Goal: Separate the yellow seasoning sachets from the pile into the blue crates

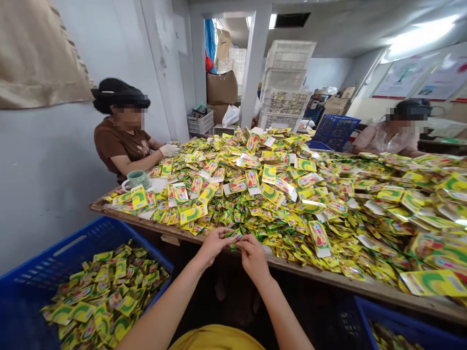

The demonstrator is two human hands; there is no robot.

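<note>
At the table's front edge, my left hand (216,243) and my right hand (252,253) are close together, fingers pinched. Between them is a small green-and-yellow printed packet (236,236), gripped at its left side by the left fingers and at its right side by the right. Just beyond lies a large pile of small packets (233,209) with yellow-and-green flat cartons (270,174) scattered over it. Some cartons show white flaps, such as the carton (319,238) to the right of my right hand.
A blue crate (54,255) of filled yellow cartons stands lower left; another blue crate (368,321) is lower right. A green mug (136,180) sits on the table's left corner. A gloved co-worker (124,141) is at left, another person (394,131) at far right. White crates (286,78) are stacked behind.
</note>
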